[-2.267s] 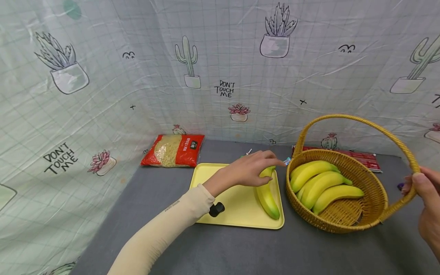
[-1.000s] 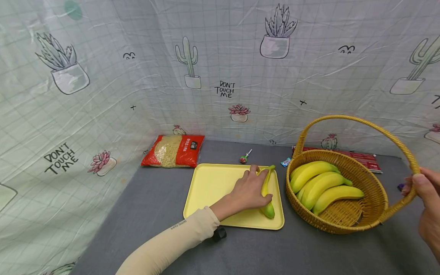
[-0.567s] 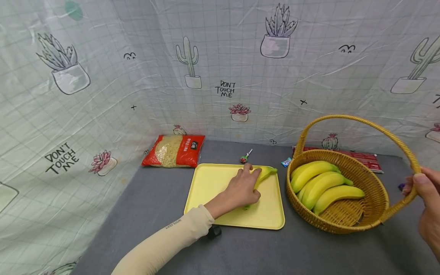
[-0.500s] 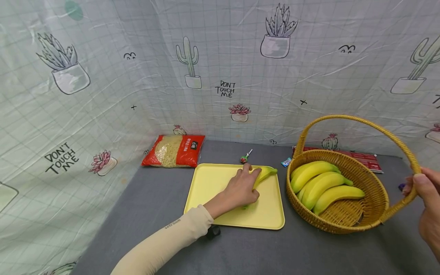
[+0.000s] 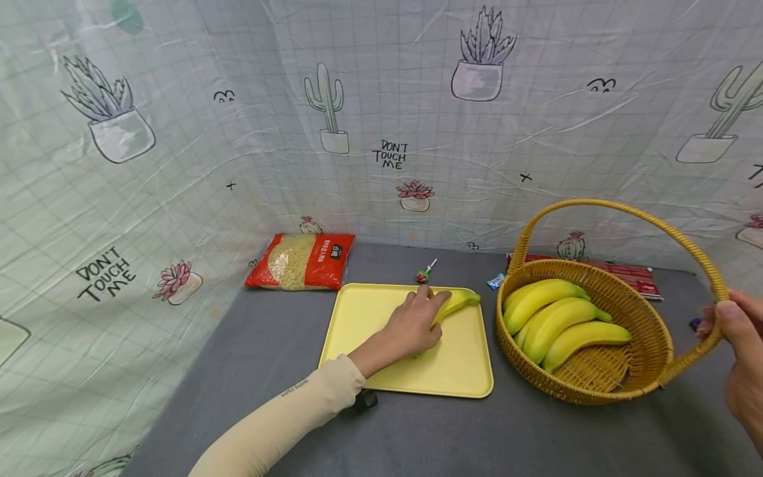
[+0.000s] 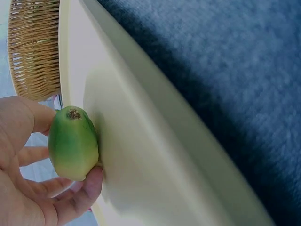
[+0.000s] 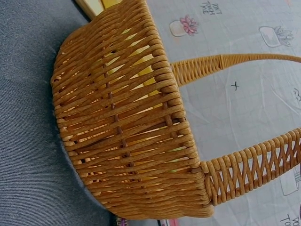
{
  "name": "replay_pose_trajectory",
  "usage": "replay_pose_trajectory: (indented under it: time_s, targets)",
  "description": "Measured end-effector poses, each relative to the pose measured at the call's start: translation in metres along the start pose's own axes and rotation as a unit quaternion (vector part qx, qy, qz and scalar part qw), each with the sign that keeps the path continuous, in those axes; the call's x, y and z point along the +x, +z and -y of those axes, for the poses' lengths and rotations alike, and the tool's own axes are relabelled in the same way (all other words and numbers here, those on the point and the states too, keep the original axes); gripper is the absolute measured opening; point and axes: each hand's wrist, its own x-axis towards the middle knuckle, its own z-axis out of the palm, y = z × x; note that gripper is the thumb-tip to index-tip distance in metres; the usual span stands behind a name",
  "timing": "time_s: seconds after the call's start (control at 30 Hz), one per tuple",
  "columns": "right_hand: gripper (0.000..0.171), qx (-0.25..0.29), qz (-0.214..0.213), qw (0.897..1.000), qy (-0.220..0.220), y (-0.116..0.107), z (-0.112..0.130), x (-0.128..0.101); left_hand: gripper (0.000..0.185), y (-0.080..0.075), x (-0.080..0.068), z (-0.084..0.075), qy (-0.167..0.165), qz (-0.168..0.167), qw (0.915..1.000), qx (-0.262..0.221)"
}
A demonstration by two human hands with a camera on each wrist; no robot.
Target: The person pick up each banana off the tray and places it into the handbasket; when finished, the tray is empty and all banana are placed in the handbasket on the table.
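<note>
On the grey table lies a yellow tray (image 5: pixel 375 311) (image 6: pixel 155 165). My left hand (image 5: pixel 414 324) (image 6: pixel 42 188) lies over a yellow-green banana (image 5: pixel 457 301) on the tray, fingers curled round it; its green end (image 6: pixel 73 143) shows in the left wrist view. To the right stands a woven basket (image 5: pixel 646 331) (image 7: pixel 127 127) with three bananas (image 5: pixel 557 318) inside. My right hand (image 5: pixel 736 351) grips the basket's arched handle (image 5: pixel 712 275) (image 7: pixel 254 169) at the right side.
A red packet of noodles (image 5: pixel 301 262) lies at the back left by the printed curtain wall. A lollipop (image 5: pixel 424 273) and a small wrapped sweet (image 5: pixel 495 281) lie behind the tray. A flat red packet (image 5: pixel 632 275) sits behind the basket.
My left hand has slid the banana from the tray's right edge toward its middle and turned it, so that its tip points to the back right. The right hand and basket stayed still.
</note>
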Motion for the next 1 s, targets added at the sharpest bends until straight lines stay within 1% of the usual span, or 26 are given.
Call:
replay_pose_trajectory:
  time_s: [0.07, 0.13, 0.3, 0.5, 0.7, 0.77, 0.9, 0.93, 0.97, 1.0]
  targets:
    - [0.029, -0.019, 0.002, 1.000, -0.006, 0.002, 0.004, 0.000, 0.062, 0.000, 0.000, 0.001, 0.000, 0.000, 1.0000, -0.002]
    - [0.029, -0.026, 0.001, 1.000, -0.007, 0.003, 0.007, 0.000, 0.061, -0.001, -0.001, 0.002, 0.001, -0.001, 1.0000, -0.005]
    - [0.029, -0.005, -0.007, 1.000, 0.001, 0.004, 0.008, 0.000, 0.062, -0.002, -0.002, 0.005, 0.000, -0.006, 0.9999, -0.013]
    - [0.030, 0.031, -0.006, 0.999, -0.005, 0.000, -0.001, 0.001, 0.062, -0.005, -0.004, 0.007, -0.002, -0.011, 0.9998, -0.016]
    - [0.029, 0.000, -0.010, 1.000, 0.013, -0.002, -0.004, 0.000, 0.060, -0.011, 0.000, 0.006, 0.003, -0.023, 0.9996, -0.014]
    - [0.028, 0.002, -0.010, 1.000, 0.021, -0.002, -0.004, 0.000, 0.060, -0.014, 0.002, 0.005, 0.007, -0.029, 0.9995, -0.014]
    - [0.029, 0.027, -0.007, 0.999, 0.021, -0.002, -0.004, -0.001, 0.062, -0.020, 0.004, 0.003, 0.015, -0.032, 0.9992, -0.018]
    - [0.029, 0.027, -0.006, 0.999, 0.022, -0.002, -0.004, -0.001, 0.063, -0.021, 0.004, 0.003, 0.016, -0.033, 0.9992, -0.018]
    - [0.029, 0.013, -0.006, 1.000, 0.023, -0.002, -0.003, -0.001, 0.063, -0.022, 0.003, 0.002, 0.017, -0.033, 0.9991, -0.017]
    - [0.029, 0.009, -0.006, 1.000, 0.025, -0.002, -0.003, -0.001, 0.063, -0.023, 0.003, 0.001, 0.018, -0.035, 0.9991, -0.017]
